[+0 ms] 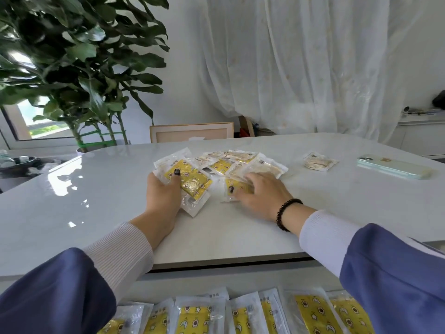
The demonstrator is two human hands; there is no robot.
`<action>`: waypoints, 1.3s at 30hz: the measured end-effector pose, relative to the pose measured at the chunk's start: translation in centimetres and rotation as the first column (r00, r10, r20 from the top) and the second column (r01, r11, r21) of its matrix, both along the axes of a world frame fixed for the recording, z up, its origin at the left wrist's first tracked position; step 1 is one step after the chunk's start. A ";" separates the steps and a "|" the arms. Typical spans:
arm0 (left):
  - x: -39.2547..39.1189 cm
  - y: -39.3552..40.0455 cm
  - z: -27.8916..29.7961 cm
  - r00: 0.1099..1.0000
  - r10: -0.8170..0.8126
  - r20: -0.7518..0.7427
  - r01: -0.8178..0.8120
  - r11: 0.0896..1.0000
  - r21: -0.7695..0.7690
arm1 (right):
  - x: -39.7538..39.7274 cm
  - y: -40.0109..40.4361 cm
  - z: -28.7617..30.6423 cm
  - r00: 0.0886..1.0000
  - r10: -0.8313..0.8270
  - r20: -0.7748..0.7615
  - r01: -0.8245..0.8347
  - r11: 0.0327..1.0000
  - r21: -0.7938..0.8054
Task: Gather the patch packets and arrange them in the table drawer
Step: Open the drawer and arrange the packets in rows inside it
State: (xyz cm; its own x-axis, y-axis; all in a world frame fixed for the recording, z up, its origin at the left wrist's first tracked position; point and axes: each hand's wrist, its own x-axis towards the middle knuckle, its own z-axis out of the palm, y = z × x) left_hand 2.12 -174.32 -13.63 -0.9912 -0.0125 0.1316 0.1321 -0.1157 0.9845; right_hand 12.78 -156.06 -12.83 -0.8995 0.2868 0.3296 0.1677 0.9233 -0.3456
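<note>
A loose pile of patch packets [224,163], clear wrappers with yellow patterned patches, lies in the middle of the white table [101,213]. My left hand [163,191] grips a small stack of packets [192,182] at the pile's left side, thumb on top. My right hand [260,194] lies over the pile's right side, thumb pressing on one yellow packet [237,186]. One single packet [319,161] lies apart to the right. Below the table's near edge, a row of several packets [199,314] lies side by side in the open drawer [240,283].
A pale green phone [392,167] lies on the table at the far right. A big leafy plant [79,68] stands behind the table's left end. A framed board [192,132] and white curtains are behind the far edge. Dark clutter sits at far left.
</note>
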 end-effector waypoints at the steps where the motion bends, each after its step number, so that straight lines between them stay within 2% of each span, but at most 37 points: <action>1: -0.1 -0.1 0.0 1.000 0.013 0.011 -0.013 1.000 0.001 | 0.0 0.8 0.2 0.996 -0.028 -0.084 0.029 0.999 0.018; 3: -0.2 -0.2 -0.1 0.999 0.025 0.039 -0.026 0.999 0.027 | -0.2 3.1 0.4 0.992 -0.091 -0.093 0.099 0.991 0.095; 6: -0.3 -0.4 -0.1 0.997 0.012 0.070 -0.018 0.996 0.088 | -0.2 5.4 0.3 0.984 -0.103 0.146 0.109 0.993 -0.038; 8: -0.3 -0.5 -0.1 0.995 -0.026 0.093 0.014 0.992 0.127 | -0.7 5.7 -0.1 0.977 -0.068 0.201 0.082 0.995 -0.064; 11: 0.0 -0.6 0.0 0.988 -0.102 0.119 0.080 0.981 0.179 | -1.0 5.5 -0.2 0.989 -0.111 0.097 0.115 0.993 -0.031; 14: 0.6 -0.4 0.0 0.989 -0.117 0.090 0.106 0.987 0.122 | -0.7 5.4 -0.3 0.973 -0.228 0.018 0.227 0.973 0.051; 19: 0.8 -0.5 0.2 0.995 -0.063 0.074 0.059 0.997 0.055 | -0.3 4.9 -0.2 0.955 -0.277 0.109 0.274 0.961 0.045; 22: 1.0 -0.4 0.2 0.993 -0.104 0.053 0.101 0.993 0.063 | -0.5 5.1 -0.3 0.945 -0.280 0.171 0.274 0.960 0.059; 27: 2.6 -0.7 0.7 0.978 -0.202 -0.060 0.194 0.974 -0.115 | -0.6 5.1 -0.3 0.941 -0.257 0.221 0.248 0.966 0.068; 30: 4.1 -2.2 0.8 0.963 -0.254 -0.093 0.232 0.952 -0.200 | -0.8 5.3 -0.4 0.945 -0.252 0.208 0.242 0.967 0.075; 35: 10.8 -9.0 1.3 0.957 -0.268 -0.113 0.245 0.952 -0.182 | -1.2 5.7 -0.6 0.961 -0.216 0.170 0.211 0.976 0.047; 38: 15.4 -12.0 0.2 0.945 -0.324 -0.049 0.313 0.937 -0.156 | -1.1 5.6 -0.5 0.969 -0.205 0.138 0.200 0.978 0.052; 39: 15.9 -12.7 -0.6 0.940 -0.338 -0.038 0.321 0.918 -0.233 | -1.1 5.5 -0.5 0.970 -0.204 0.134 0.198 0.979 0.055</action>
